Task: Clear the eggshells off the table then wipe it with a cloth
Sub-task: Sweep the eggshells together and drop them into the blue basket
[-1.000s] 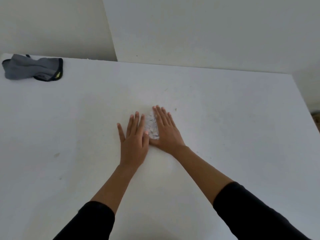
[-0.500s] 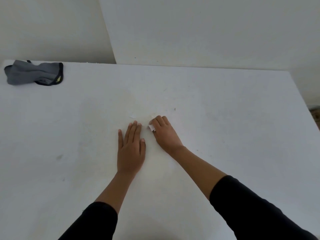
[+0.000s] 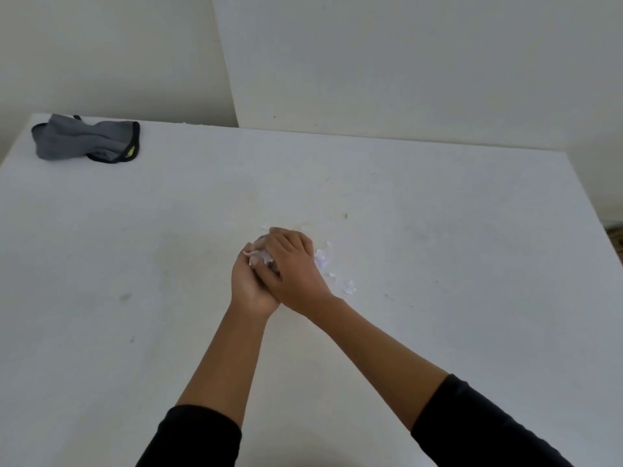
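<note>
While my left hand (image 3: 251, 284) cups a heap of eggshells (image 3: 259, 259) w/ my right hand (image 3: 291, 264) curled over them, loose bits (image 3: 337, 273) lie just right of both, nearer the right. Grey cloth (image 3: 86, 142) waits upper left, well apart, on the table (image 3: 438, 230).

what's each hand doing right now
left hand: cupped, holding eggshells
right hand: curled over the same eggshells, pressing them into the left

Single head-worn wide-angle view, aimed forward and down from above the near edge of the bench (image 3: 438, 203). Forearms are seen close below; far edge and wall (image 3: 404, 62) are included.
</note>
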A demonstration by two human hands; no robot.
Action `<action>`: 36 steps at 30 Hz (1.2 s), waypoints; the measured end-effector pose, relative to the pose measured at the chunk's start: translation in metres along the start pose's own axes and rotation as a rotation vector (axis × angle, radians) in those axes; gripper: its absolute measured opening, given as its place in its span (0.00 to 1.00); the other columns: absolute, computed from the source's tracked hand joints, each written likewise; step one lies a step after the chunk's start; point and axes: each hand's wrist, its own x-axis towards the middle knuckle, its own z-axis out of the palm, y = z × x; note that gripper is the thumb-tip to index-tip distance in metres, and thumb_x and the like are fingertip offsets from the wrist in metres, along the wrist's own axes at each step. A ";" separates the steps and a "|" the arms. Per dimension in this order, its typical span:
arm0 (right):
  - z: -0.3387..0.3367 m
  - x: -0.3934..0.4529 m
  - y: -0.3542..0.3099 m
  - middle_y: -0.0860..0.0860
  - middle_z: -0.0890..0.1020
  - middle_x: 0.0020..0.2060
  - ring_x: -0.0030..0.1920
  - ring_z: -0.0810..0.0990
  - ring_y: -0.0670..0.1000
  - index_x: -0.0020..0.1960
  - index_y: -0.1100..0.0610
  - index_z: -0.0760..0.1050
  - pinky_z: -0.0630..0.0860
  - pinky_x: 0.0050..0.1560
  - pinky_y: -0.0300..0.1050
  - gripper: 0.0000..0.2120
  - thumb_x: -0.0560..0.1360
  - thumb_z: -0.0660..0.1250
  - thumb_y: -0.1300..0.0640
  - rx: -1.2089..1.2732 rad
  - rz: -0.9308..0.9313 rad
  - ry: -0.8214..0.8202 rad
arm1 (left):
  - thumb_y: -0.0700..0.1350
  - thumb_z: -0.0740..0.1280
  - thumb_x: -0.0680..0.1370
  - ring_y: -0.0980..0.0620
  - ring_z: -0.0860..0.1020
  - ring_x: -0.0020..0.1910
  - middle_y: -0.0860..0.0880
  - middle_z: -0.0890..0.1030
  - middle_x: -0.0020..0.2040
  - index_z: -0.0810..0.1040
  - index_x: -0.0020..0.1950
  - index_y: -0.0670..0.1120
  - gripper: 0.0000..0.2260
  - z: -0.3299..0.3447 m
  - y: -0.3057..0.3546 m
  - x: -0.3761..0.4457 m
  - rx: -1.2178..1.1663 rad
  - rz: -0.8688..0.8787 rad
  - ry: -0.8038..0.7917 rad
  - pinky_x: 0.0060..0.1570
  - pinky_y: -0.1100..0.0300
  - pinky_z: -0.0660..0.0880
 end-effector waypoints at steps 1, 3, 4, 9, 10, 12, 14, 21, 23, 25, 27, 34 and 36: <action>-0.002 -0.002 0.002 0.47 0.80 0.53 0.65 0.69 0.48 0.52 0.54 0.78 0.58 0.68 0.45 0.09 0.76 0.63 0.53 -0.030 -0.034 -0.010 | 0.50 0.50 0.81 0.50 0.83 0.39 0.46 0.82 0.40 0.74 0.48 0.43 0.16 -0.002 0.003 -0.001 -0.036 0.000 0.025 0.41 0.59 0.80; -0.015 -0.001 0.005 0.46 0.81 0.54 0.65 0.70 0.47 0.52 0.53 0.79 0.58 0.67 0.44 0.10 0.76 0.61 0.52 0.050 -0.067 0.026 | 0.48 0.51 0.82 0.52 0.81 0.32 0.47 0.80 0.33 0.73 0.44 0.44 0.15 -0.003 0.009 0.000 -0.062 0.006 0.101 0.32 0.65 0.78; -0.022 0.003 0.009 0.47 0.82 0.52 0.62 0.73 0.47 0.51 0.54 0.80 0.61 0.65 0.44 0.11 0.76 0.60 0.53 0.128 -0.062 0.078 | 0.46 0.53 0.82 0.54 0.80 0.28 0.48 0.80 0.30 0.72 0.41 0.44 0.14 -0.004 0.012 0.000 -0.038 0.018 0.162 0.27 0.67 0.76; -0.025 0.057 0.042 0.51 0.78 0.61 0.63 0.75 0.50 0.61 0.57 0.76 0.68 0.65 0.46 0.13 0.80 0.58 0.58 0.130 0.193 -0.041 | 0.43 0.56 0.81 0.59 0.68 0.18 0.53 0.73 0.24 0.66 0.37 0.47 0.13 -0.007 0.024 0.005 0.009 0.061 0.269 0.15 0.69 0.61; -0.018 0.064 0.048 0.51 0.75 0.66 0.68 0.70 0.50 0.66 0.57 0.73 0.64 0.69 0.45 0.15 0.80 0.58 0.57 0.062 0.159 -0.138 | 0.44 0.56 0.82 0.60 0.66 0.17 0.53 0.72 0.23 0.65 0.36 0.48 0.14 -0.010 0.026 0.005 0.024 0.070 0.281 0.14 0.70 0.59; -0.003 0.069 0.053 0.52 0.66 0.73 0.74 0.60 0.50 0.72 0.58 0.66 0.53 0.74 0.45 0.20 0.81 0.56 0.56 -0.075 0.034 -0.327 | 0.45 0.56 0.82 0.60 0.63 0.16 0.54 0.69 0.21 0.65 0.35 0.48 0.15 -0.014 0.030 0.004 0.058 0.083 0.299 0.14 0.70 0.56; 0.006 0.058 0.053 0.54 0.62 0.75 0.76 0.56 0.51 0.74 0.60 0.62 0.48 0.76 0.47 0.21 0.82 0.54 0.56 -0.192 -0.115 -0.437 | 0.45 0.55 0.83 0.60 0.61 0.15 0.55 0.66 0.20 0.65 0.34 0.49 0.16 -0.020 0.035 0.002 0.084 0.084 0.300 0.13 0.70 0.55; -0.040 -0.044 0.081 0.52 0.67 0.72 0.74 0.62 0.48 0.71 0.58 0.67 0.54 0.75 0.48 0.22 0.80 0.54 0.52 -0.136 -0.118 -0.137 | 0.46 0.54 0.83 0.59 0.60 0.15 0.55 0.64 0.20 0.67 0.35 0.49 0.16 -0.033 0.046 -0.007 0.115 0.087 0.234 0.13 0.68 0.56; -0.047 -0.058 0.087 0.51 0.58 0.75 0.76 0.52 0.47 0.76 0.59 0.57 0.47 0.76 0.46 0.29 0.79 0.49 0.45 -0.164 0.253 0.029 | 0.46 0.55 0.83 0.59 0.60 0.15 0.55 0.64 0.21 0.68 0.34 0.48 0.17 -0.033 0.044 -0.008 0.074 0.110 0.225 0.13 0.69 0.55; -0.037 -0.059 0.084 0.53 0.48 0.77 0.77 0.42 0.48 0.77 0.60 0.46 0.38 0.75 0.44 0.38 0.75 0.43 0.38 -0.268 0.423 -0.010 | 0.45 0.56 0.81 0.59 0.61 0.15 0.55 0.65 0.21 0.70 0.32 0.48 0.17 -0.031 0.043 -0.008 0.005 0.118 0.222 0.13 0.69 0.55; -0.014 -0.051 0.070 0.56 0.45 0.77 0.76 0.38 0.49 0.77 0.60 0.42 0.35 0.75 0.45 0.41 0.74 0.41 0.35 -0.328 0.374 -0.089 | 0.43 0.57 0.79 0.59 0.61 0.16 0.55 0.65 0.21 0.70 0.33 0.47 0.14 -0.029 0.041 -0.009 -0.032 0.114 0.213 0.13 0.69 0.55; 0.032 -0.007 0.018 0.53 0.53 0.77 0.77 0.47 0.53 0.77 0.55 0.52 0.45 0.76 0.53 0.37 0.73 0.42 0.38 -0.292 -0.026 -0.341 | 0.43 0.56 0.79 0.58 0.64 0.16 0.51 0.69 0.23 0.73 0.38 0.44 0.12 -0.031 0.051 -0.011 -0.158 0.132 0.232 0.15 0.69 0.60; 0.025 -0.011 0.022 0.53 0.61 0.75 0.76 0.55 0.54 0.75 0.53 0.61 0.51 0.76 0.51 0.32 0.74 0.46 0.42 -0.294 -0.158 -0.397 | 0.45 0.57 0.80 0.58 0.66 0.17 0.50 0.71 0.25 0.73 0.39 0.42 0.13 -0.034 0.054 -0.012 -0.188 0.133 0.238 0.16 0.68 0.63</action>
